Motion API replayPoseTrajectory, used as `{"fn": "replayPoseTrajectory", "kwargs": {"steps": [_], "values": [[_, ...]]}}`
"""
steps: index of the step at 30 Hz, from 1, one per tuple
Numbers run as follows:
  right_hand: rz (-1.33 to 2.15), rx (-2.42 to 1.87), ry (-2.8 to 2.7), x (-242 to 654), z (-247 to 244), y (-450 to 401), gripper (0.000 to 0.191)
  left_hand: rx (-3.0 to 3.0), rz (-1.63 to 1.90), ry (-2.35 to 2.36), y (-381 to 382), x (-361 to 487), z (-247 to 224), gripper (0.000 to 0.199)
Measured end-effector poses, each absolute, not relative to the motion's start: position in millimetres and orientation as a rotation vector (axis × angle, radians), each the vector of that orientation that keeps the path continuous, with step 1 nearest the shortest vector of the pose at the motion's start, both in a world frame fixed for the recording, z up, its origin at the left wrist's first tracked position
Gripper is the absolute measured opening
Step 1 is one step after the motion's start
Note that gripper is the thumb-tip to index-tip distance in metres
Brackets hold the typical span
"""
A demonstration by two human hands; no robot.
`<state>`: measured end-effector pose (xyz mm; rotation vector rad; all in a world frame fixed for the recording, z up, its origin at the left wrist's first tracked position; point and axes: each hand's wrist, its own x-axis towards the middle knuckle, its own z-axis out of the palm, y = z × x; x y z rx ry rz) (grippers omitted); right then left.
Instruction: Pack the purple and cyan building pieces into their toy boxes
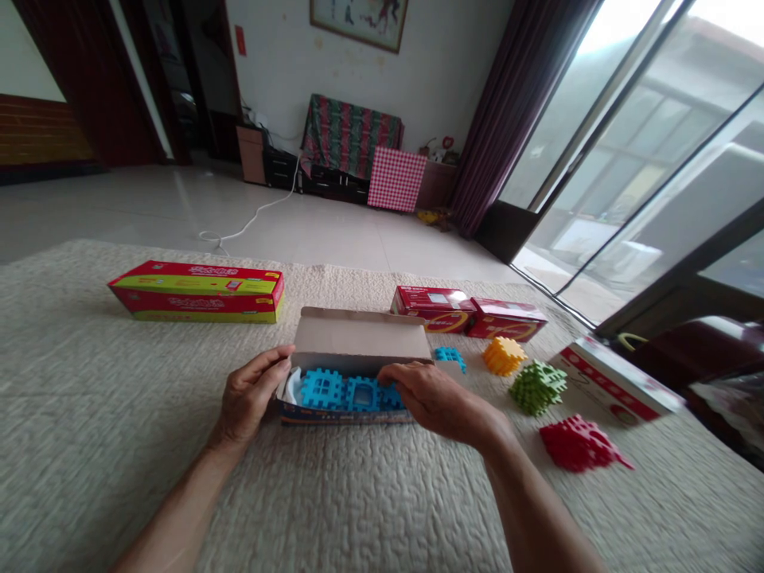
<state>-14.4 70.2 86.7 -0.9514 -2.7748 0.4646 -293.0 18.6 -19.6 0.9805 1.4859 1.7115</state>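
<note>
An open cardboard box (352, 419) with its lid (363, 334) raised lies in front of me. Inside it are blue interlocking building blocks (322, 390), square with cut-out windows. A whitish wrapping (294, 387) sits at the box's left end. My left hand (251, 390) pinches the left end wall of the box between thumb and fingers. Reaching in over the right end, my right hand (421, 394) has its bent fingers on a blue building block (390, 395), which they partly cover. Another blue block piece (450, 358) lies outside, just beyond the right hand.
Stacks of yellow (504, 356), green (538, 387) and red blocks (578, 443) lie to the right, beside a white-and-red box (617, 378). Two red boxes (433, 309) stand behind. A long red-and-green box (200, 293) is at the left. Everything rests on a quilted cover (358, 501).
</note>
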Motion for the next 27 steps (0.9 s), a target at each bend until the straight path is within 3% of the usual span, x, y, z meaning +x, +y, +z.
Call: {"fn": "replayPoseTrajectory", "kwargs": {"steps": [17,24,27], "values": [[0.386,-1.034,-2.546,9,107,86,0.024,0.994,1.695,1.494,18,-293,-18,0.045],[0.162,-1.476,-2.401,68,66,141,0.038,0.998,1.703,1.488,18,-291,-15,0.043],[0.247,-1.509,-2.475,78,49,151,0.037,0.975,1.695,1.484,17,-291,-15,0.044]]}}
